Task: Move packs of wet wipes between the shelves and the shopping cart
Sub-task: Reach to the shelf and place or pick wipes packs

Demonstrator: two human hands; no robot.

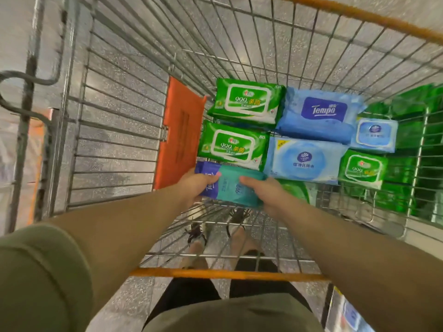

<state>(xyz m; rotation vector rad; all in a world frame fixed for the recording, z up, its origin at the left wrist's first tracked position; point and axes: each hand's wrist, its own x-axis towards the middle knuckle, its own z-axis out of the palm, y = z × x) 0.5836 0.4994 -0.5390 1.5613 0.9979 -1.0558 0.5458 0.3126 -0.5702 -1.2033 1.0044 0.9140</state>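
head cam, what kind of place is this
Most likely a supermarket or shop aisle. Both hands, left hand and right hand, hold wipes packs over a wire shopping cart already loaded with branded packs, on a speckled floor.

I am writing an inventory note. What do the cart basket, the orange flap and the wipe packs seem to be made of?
Cart basket: bare metal wire, silvery, judging by its thin welded grid.
Orange flap: probably moulded plastic, matte, flat and uniformly coloured.
Wipe packs, like the Tempo pack: soft plastic film, glossy, with creases; the lid labels look like stiffer plastic, though this is uncertain.
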